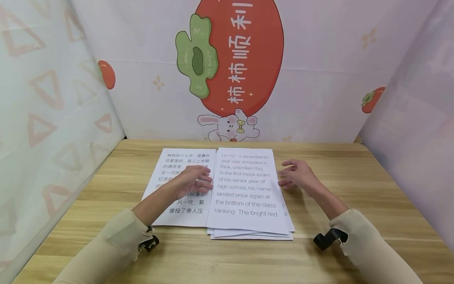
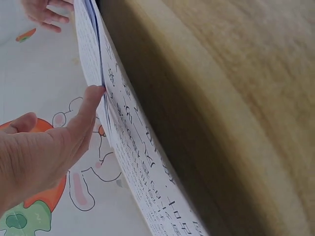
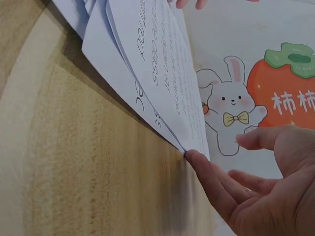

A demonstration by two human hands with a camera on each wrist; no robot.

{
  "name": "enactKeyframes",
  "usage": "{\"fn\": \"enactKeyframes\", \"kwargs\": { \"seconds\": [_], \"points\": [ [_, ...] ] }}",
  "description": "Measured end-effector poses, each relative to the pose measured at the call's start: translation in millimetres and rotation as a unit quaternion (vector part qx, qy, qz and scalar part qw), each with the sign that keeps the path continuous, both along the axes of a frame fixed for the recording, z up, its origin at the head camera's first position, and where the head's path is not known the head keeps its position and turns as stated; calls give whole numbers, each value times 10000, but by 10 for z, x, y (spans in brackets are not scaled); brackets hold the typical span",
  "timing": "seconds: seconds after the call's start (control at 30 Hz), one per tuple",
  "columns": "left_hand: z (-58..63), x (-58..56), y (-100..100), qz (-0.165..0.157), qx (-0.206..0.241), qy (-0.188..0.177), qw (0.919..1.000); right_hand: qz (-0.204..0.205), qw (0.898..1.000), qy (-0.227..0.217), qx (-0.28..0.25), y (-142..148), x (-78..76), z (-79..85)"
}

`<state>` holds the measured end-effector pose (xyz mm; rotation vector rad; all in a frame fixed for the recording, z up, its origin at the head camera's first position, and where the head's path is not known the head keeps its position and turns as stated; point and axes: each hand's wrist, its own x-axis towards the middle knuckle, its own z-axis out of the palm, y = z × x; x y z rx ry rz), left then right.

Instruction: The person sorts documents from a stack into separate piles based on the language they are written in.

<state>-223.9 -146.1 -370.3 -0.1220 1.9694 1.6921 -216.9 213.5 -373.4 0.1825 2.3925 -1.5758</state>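
A loose stack of white sheets (image 1: 244, 193) with large printed English text lies in the middle of the table, its lower sheets jutting out unevenly at the front and right. Left of it lies a sheet with printed Chinese text (image 1: 177, 219), partly covered by my left hand (image 1: 191, 181). The left fingers, lightly bent, have their tips right at the stack's left edge. My right hand (image 1: 299, 177) is at the opposite side, a fingertip (image 3: 193, 156) meeting the sheet edges in the right wrist view. Neither hand grips any paper.
The wooden table (image 1: 330, 157) ends at a white cloth backdrop (image 1: 312, 106) with a persimmon and rabbit print. Pale cloth walls (image 1: 49, 130) stand on both sides. Each wrist wears a black camera strap (image 1: 331, 238).
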Motion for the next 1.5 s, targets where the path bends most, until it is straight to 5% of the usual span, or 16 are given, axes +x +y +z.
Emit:
{"fn": "enactKeyframes", "kwargs": {
  "seconds": [0.53,0.73,1.07,1.5],
  "points": [
    [-21,1,-46,113,439,89,9989,5,9992,268,-305,-10,87,33],
    [-8,-4,-34,203,605,118,9979,30,9941,466,-976,29,84,21],
    [-22,-7,14,-217,379,242,9988,-253,9796,131,-1987,-20,81,-67],
    [-28,-29,124,-53,136,19,9999,-106,9944,14,-1052,-42,76,-108]
  ]
}}
